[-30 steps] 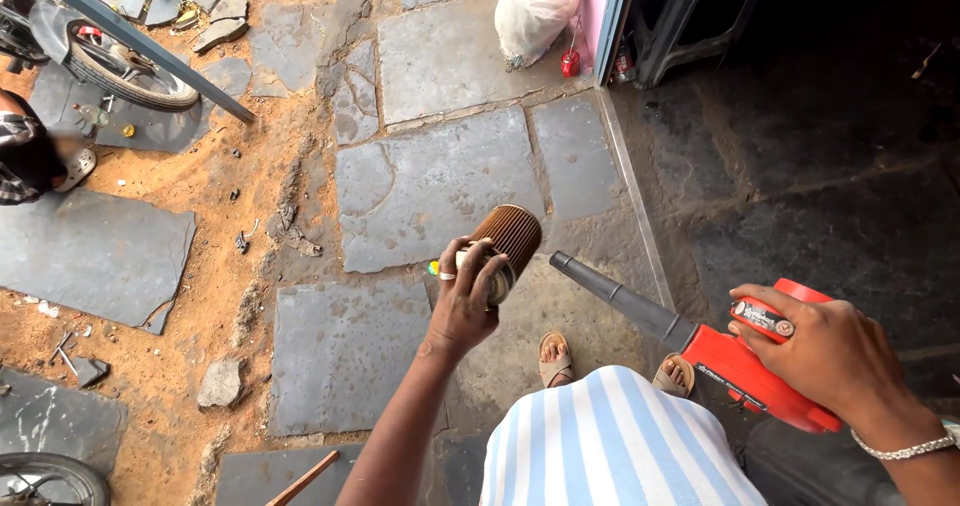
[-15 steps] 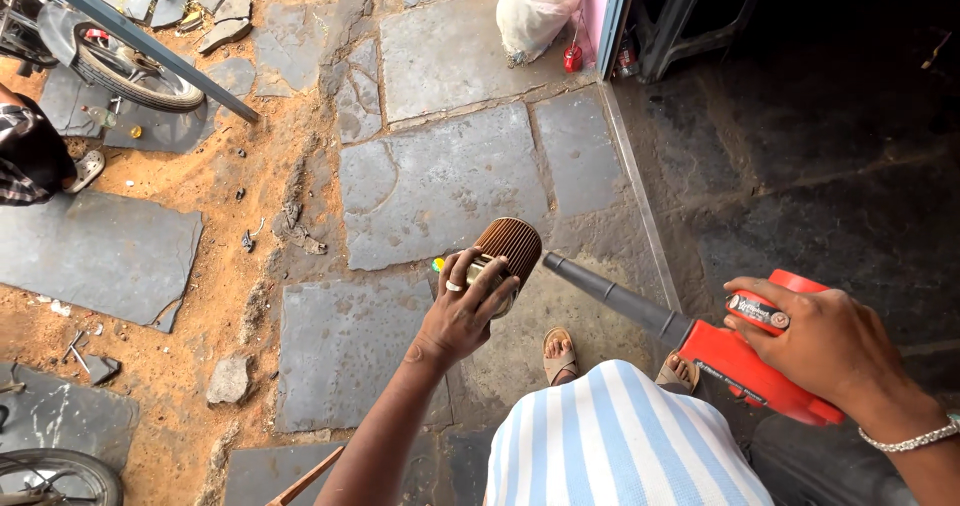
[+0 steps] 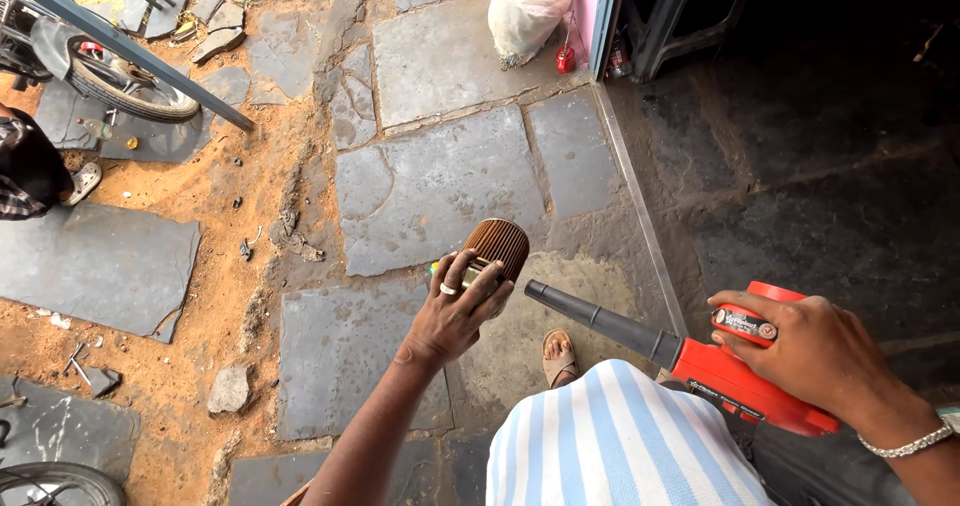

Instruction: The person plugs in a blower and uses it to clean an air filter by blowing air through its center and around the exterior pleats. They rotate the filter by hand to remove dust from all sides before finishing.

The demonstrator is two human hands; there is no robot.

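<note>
My left hand (image 3: 455, 311) grips a brown pleated cylindrical filter (image 3: 497, 244) by its near end, held out over the stone paving. My right hand (image 3: 815, 351) is closed around the handle of a red electric blower (image 3: 735, 376). The blower's long dark grey nozzle (image 3: 595, 318) points up and left, its tip just below and to the right of the filter, a small gap apart. My blue and white striped shirt fills the bottom middle, and a sandalled foot (image 3: 556, 354) shows beneath the nozzle.
Grey stone slabs (image 3: 435, 181) lie among orange dirt. A motorcycle wheel (image 3: 125, 86) and a metal bar stand at top left, with another person's foot (image 3: 80, 181) nearby. A white sack (image 3: 525, 6) leans by a doorway. Rocks (image 3: 228, 388) and another tyre (image 3: 50, 483) sit at lower left.
The blower and its nozzle have shifted left and slightly down. The filter in my left hand has moved a little left and tilted; the nozzle tip now sits lower beside it.
</note>
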